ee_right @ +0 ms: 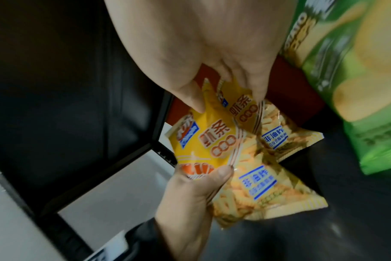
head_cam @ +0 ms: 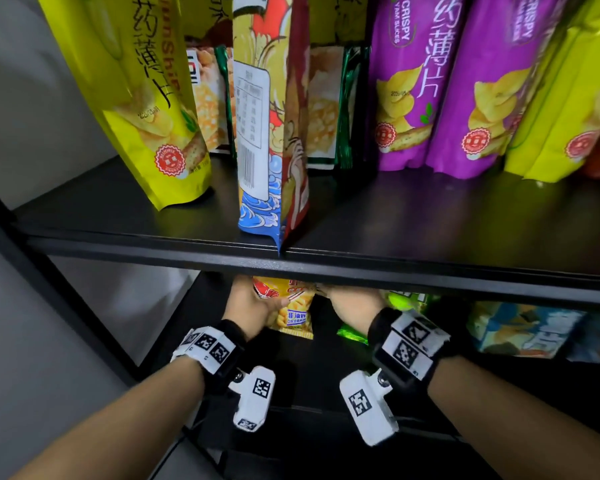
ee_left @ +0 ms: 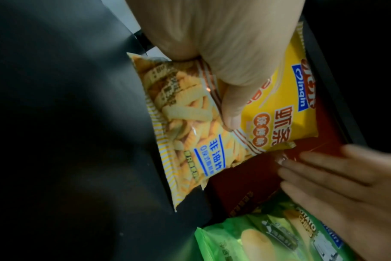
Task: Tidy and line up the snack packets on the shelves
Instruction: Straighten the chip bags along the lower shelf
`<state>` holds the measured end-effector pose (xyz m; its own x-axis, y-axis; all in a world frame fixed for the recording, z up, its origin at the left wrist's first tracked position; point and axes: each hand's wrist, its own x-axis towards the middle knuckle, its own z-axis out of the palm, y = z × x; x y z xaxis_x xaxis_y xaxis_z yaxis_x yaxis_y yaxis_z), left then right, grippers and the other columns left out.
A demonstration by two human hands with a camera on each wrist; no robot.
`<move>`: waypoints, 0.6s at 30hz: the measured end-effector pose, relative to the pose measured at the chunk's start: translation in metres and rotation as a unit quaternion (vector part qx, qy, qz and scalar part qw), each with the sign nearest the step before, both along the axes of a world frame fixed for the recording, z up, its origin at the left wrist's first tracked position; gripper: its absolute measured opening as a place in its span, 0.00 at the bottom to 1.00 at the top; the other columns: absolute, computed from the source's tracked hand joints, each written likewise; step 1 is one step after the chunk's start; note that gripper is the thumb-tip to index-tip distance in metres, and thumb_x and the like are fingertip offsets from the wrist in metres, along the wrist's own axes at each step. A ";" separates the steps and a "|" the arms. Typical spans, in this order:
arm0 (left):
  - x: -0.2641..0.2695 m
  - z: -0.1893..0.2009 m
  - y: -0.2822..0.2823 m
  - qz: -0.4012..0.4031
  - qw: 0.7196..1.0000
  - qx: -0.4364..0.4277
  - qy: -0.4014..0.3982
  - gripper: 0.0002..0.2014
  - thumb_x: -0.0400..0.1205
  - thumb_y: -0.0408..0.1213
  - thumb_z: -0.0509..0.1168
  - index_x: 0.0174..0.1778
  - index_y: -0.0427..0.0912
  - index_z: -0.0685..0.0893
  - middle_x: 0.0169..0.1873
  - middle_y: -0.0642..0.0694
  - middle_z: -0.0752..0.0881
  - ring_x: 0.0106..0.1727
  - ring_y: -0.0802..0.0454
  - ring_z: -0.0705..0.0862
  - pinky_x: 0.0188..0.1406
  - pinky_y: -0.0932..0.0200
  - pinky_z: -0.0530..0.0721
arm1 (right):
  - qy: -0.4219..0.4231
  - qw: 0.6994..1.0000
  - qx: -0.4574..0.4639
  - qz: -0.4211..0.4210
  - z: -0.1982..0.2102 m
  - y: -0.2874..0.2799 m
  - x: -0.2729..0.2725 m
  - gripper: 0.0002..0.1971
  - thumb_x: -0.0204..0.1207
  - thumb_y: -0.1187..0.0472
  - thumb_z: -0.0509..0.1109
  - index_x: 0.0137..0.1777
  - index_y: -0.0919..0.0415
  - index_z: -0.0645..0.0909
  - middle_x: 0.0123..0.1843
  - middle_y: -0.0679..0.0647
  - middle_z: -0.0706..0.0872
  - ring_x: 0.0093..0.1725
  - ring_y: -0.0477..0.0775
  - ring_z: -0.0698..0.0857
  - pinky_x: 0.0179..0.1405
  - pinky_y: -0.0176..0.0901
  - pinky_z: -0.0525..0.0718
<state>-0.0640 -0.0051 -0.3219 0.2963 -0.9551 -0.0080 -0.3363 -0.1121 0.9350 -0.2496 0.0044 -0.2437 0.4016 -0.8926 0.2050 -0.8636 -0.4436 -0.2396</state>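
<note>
On the lower shelf my left hand [head_cam: 253, 304] grips a yellow shrimp-stick packet [ee_right: 212, 141], its thumb [ee_left: 230, 109] pressed on the front face. A second, identical yellow packet [ee_right: 279, 127] stands right behind it. My right hand [head_cam: 354, 303] reaches in beside them. Its fingers [ee_left: 313, 164] lie straight on a dark red packet [ee_left: 246, 180], and its thumb [ee_right: 190, 98] touches the top of the front yellow packet. The upper shelf board hides both hands' fingertips in the head view.
A green potato-chip bag [ee_left: 257, 243] lies to the right of the red packet, with blue packets [head_cam: 520, 330] further right. On the upper shelf [head_cam: 326, 265] stand yellow [head_cam: 146, 98] and purple [head_cam: 406, 81] yam-slice bags. An edge-on bag [head_cam: 271, 133] stands at its front edge.
</note>
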 end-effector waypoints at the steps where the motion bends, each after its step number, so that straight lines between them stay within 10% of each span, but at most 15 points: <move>1: -0.009 -0.001 -0.005 -0.006 1.000 0.006 -0.013 0.15 0.73 0.27 0.81 0.50 0.32 0.83 0.41 0.35 0.90 0.34 0.47 0.89 0.29 0.64 0.87 | -0.014 1.000 -0.006 0.005 -0.003 0.004 -0.007 0.22 0.72 0.51 0.78 0.65 0.56 0.86 0.51 0.57 0.92 0.52 0.51 0.90 0.51 0.34 0.83; 4: -0.029 -0.007 -0.022 -0.025 0.996 0.039 -0.081 0.11 0.77 0.36 0.79 0.37 0.34 0.85 0.36 0.40 0.89 0.40 0.42 0.88 0.32 0.70 0.81 | -0.139 0.989 0.041 -0.018 0.005 0.018 -0.027 0.24 0.65 0.54 0.84 0.63 0.48 0.88 0.40 0.58 0.92 0.41 0.52 0.91 0.36 0.34 0.83; 6: -0.036 -0.013 -0.031 -0.012 0.988 0.059 -0.140 0.13 0.79 0.41 0.76 0.42 0.34 0.84 0.43 0.39 0.89 0.46 0.42 0.86 0.41 0.63 0.82 | -0.343 0.911 0.219 -0.063 0.002 0.028 -0.039 0.13 0.79 0.59 0.72 0.62 0.59 0.87 0.51 0.61 0.91 0.54 0.58 0.89 0.53 0.44 0.86; 8: -0.042 -0.018 -0.034 0.014 0.979 0.078 -0.190 0.20 0.81 0.45 0.74 0.57 0.31 0.82 0.55 0.33 0.87 0.57 0.34 0.86 0.59 0.48 0.84 | -0.450 0.848 0.272 -0.059 0.004 0.037 -0.049 0.08 0.81 0.68 0.66 0.48 0.68 0.88 0.41 0.58 0.90 0.43 0.56 0.87 0.42 0.42 0.84; 14: -0.049 -0.001 0.010 0.094 0.963 0.055 -0.246 0.40 0.76 0.53 0.77 0.76 0.35 0.68 0.73 0.35 0.72 0.77 0.35 0.69 0.75 0.38 0.71 | -0.426 0.861 0.277 0.025 0.029 0.062 -0.075 0.17 0.77 0.77 0.60 0.35 0.61 0.84 0.31 0.58 0.85 0.26 0.50 0.79 0.26 0.37 0.77; 18: -0.036 0.035 0.073 0.065 0.964 -0.075 -0.247 0.15 0.76 0.27 0.72 0.58 0.42 0.84 0.60 0.44 0.81 0.64 0.41 0.82 0.63 0.57 0.77 | -0.392 0.869 0.277 0.122 0.046 0.080 -0.078 0.17 0.78 0.74 0.62 0.34 0.57 0.86 0.33 0.59 0.88 0.25 0.51 0.81 0.24 0.38 0.80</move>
<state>-0.0997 0.0680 -0.2868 0.3459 -0.8887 0.3010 -0.7373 -0.0591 0.6729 -0.3277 0.0844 -0.1976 0.5230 -0.8498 0.0662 -0.2356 -0.2188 -0.9469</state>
